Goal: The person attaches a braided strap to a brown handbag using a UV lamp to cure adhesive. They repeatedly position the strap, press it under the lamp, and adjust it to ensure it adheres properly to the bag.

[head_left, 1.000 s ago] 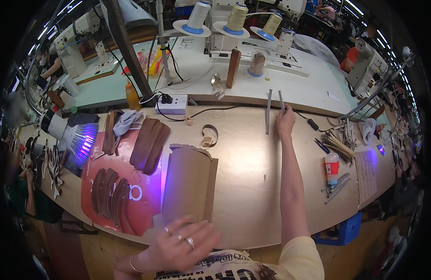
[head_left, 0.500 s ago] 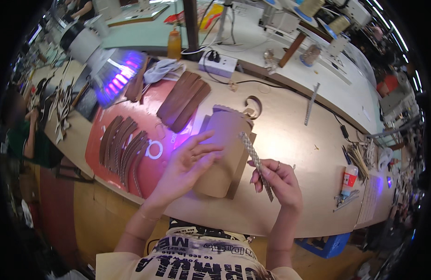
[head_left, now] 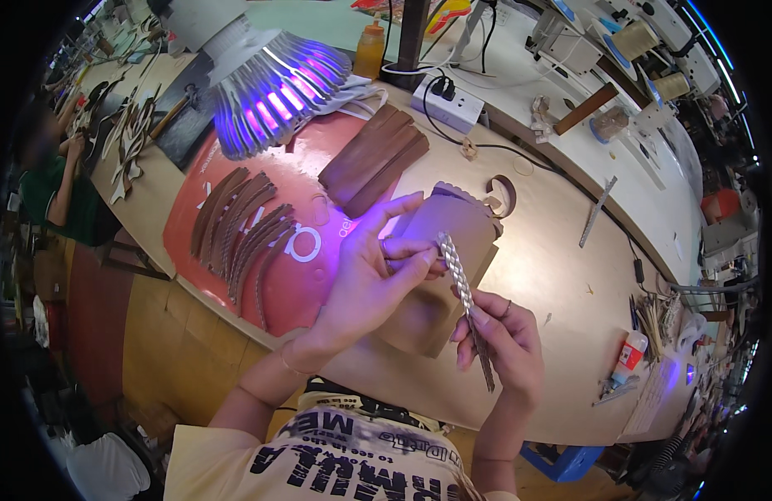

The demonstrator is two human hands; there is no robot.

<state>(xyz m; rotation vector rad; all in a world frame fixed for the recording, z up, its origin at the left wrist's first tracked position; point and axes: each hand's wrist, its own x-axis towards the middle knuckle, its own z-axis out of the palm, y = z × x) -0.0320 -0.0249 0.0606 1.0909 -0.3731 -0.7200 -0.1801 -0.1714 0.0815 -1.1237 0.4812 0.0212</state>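
A braided strap (head_left: 458,274), shiny pale above and darker brown at its lower end, is held slantwise over the table. My right hand (head_left: 507,338) pinches its lower part between thumb and fingers. My left hand (head_left: 371,284) has its thumb and fingertips brought together at the strap's upper part, touching its left edge. Beneath the hands lie brown flat panels (head_left: 461,213) with a scalloped far edge, partly covered by my left hand. A curled brown strip (head_left: 509,194) rests just beyond them.
Several curved brown strips (head_left: 227,213) and a stack of brown leather pieces (head_left: 373,159) lie on a red mat (head_left: 311,288). A glowing lamp (head_left: 281,96) hangs above. Nearby are a power strip (head_left: 448,102), an amber bottle (head_left: 370,50), a ruler (head_left: 599,210) and a glue bottle (head_left: 630,356).
My left hand has moved right, from open beside the strap to fingertips closed on its upper part. The view has shifted, and the lamp appears larger.
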